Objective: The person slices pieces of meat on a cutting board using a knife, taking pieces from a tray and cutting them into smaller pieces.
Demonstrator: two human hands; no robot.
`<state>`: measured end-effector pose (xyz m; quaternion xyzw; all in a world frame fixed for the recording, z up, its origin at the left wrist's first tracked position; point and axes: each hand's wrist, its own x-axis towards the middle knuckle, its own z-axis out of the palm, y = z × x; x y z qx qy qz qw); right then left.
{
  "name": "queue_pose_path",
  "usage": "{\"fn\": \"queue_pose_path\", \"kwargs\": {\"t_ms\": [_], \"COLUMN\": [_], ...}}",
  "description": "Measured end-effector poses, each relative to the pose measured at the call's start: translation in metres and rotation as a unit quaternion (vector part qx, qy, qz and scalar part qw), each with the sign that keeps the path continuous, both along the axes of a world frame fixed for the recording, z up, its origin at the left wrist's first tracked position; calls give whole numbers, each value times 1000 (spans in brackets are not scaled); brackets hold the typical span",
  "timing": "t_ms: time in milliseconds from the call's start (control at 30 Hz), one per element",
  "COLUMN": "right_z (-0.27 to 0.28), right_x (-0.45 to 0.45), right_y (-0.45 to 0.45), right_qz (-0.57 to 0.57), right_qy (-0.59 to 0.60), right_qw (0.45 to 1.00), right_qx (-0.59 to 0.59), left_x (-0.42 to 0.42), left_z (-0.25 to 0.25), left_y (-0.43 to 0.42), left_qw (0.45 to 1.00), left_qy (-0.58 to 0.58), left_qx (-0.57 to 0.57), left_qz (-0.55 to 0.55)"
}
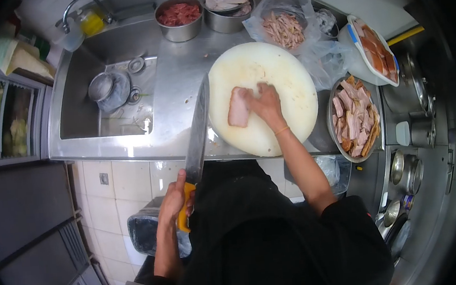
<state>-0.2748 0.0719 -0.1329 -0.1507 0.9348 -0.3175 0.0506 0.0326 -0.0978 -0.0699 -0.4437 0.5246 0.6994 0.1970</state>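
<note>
Partly under right grip (266, 104), meat slab (237, 112)

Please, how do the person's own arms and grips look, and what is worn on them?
The left grip and right grip are bare hands, ungloved. Black sleeves leave both forearms bare. A thin orange-yellow band circles the right wrist; none shows on the left.
</note>
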Motion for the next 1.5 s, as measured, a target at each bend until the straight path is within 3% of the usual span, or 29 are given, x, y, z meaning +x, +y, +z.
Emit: {"fn": "queue_pose_path", "kwargs": {"t_ms": [33, 67, 167, 267, 367, 567, 667, 767, 867, 1033, 1500], "right_z": [9, 0, 12, 8, -9, -10, -9, 19, 10, -17, -52], "right_x": [10, 12, 11, 9, 6, -11, -5, 6, 9, -3, 1], "right_y": [-3, -3, -15, -22, -14, -14, -18, -21, -19, -12, -12], "right_qz": [-31, 11, 24, 71, 147, 172, 82, 7, 24, 41, 33], "right_qy": [-27, -11, -130, -145, 40, -76, -30, -134, -65, -117, -69], "right_qw": [996, 997, 990, 983, 983, 973, 985, 990, 995, 983, 969], "right_qx": [79, 72, -52, -85, -101, -137, -146, -52, -72, -133, -234], "left_x": [2, 3, 6, 4, 1, -1, -2, -1, 0, -1, -6], "left_z": [3, 5, 6, 11, 12, 1, 0, -3, -3, -5, -2], "left_y": [0, 0, -3, -6, -9, -15, -17, -19, -21, -25, -31], "left_qw": [1000, 1000, 999, 998, 998, 996, 995, 995, 994, 993, 991], "left_qy": [-3, -7, -13, -19, -11, -18, -18, -8, -12, -12, -17], "left_qx": [5, 11, 26, 16, 3, 24, 29, 42, 49, 55, 58], "left_qz": [-5, -10, -34, -50, -58, -88, -93, -87, -96, -100, -123]}}
